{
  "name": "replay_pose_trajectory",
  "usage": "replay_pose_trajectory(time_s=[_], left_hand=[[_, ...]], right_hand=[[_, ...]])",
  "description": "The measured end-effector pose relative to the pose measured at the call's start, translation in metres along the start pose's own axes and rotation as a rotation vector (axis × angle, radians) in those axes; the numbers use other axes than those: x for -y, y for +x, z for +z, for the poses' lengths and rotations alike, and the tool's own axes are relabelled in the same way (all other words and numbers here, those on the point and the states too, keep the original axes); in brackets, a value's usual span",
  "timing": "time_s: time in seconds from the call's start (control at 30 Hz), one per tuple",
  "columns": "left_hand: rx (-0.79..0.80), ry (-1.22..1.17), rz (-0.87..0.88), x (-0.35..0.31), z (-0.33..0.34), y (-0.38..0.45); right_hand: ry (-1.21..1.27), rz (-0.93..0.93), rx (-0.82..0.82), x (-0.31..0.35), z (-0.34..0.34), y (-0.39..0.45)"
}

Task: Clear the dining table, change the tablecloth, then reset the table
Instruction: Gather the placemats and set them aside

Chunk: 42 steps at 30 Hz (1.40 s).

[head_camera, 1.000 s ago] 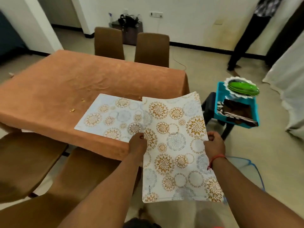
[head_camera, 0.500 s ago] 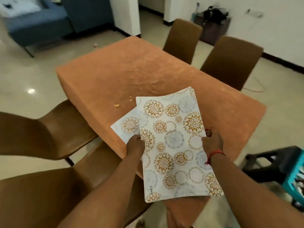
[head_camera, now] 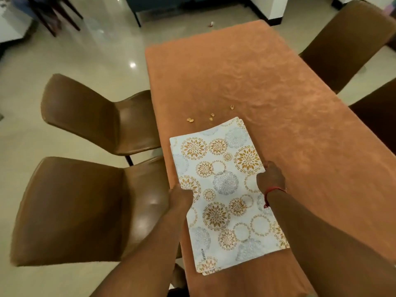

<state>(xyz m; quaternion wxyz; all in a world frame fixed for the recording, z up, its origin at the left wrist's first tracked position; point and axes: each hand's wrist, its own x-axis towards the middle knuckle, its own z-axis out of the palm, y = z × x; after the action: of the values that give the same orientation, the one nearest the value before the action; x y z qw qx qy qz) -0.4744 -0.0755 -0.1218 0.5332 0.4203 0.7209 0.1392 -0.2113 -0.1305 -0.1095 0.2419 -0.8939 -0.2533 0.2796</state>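
Observation:
A stack of white placemats (head_camera: 227, 189) with gold and blue flower circles sits over the near end of the table, which is covered by an orange tablecloth (head_camera: 267, 86). My left hand (head_camera: 181, 197) grips the stack's left edge. My right hand (head_camera: 270, 177), with a red thread at the wrist, grips its right edge. The stack's near end hangs past the table's front edge. A few small crumbs (head_camera: 211, 117) lie on the cloth just beyond the mats.
Two brown chairs (head_camera: 96, 116) (head_camera: 70, 211) stand along the table's left side, and two more (head_camera: 345, 41) at the right. Glossy cream floor (head_camera: 75, 56) spreads to the left. Dark furniture legs show at the top left.
The view has swung left, off the blue basket and stool. The placemat that lay alone on the cloth is now under the stack held in both hands.

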Motion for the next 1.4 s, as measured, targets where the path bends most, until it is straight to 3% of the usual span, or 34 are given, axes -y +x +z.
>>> replay_pose_trajectory(time_s=[0.3,0.6,0.73,0.97,1.1,1.3,1.4], left_hand=[[-0.08,-0.033,-0.09,0.008,0.007,0.012],[-0.049,-0.244,-0.13,0.005,0.003,0.0],[-0.071,-0.298,-0.046,-0.007,0.009,-0.007],[0.1,-0.112,0.14,-0.044,0.031,-0.022],[0.241,0.035,0.342,-0.056,0.052,-0.044],[0.614,0.292,0.664,-0.036,0.058,-0.092],[0.741,0.325,0.742,-0.013,0.047,-0.128]], right_hand=[[-0.17,-0.006,0.03,-0.004,0.009,0.012],[0.209,0.037,0.046,-0.01,-0.001,0.006],[0.333,0.045,0.004,-0.017,-0.009,-0.006],[0.505,0.167,-0.249,-0.049,-0.044,-0.05],[0.585,0.257,-0.454,-0.085,-0.065,-0.096],[0.709,0.458,-0.783,-0.136,-0.057,-0.221],[0.779,0.527,-0.878,-0.156,-0.04,-0.29]])
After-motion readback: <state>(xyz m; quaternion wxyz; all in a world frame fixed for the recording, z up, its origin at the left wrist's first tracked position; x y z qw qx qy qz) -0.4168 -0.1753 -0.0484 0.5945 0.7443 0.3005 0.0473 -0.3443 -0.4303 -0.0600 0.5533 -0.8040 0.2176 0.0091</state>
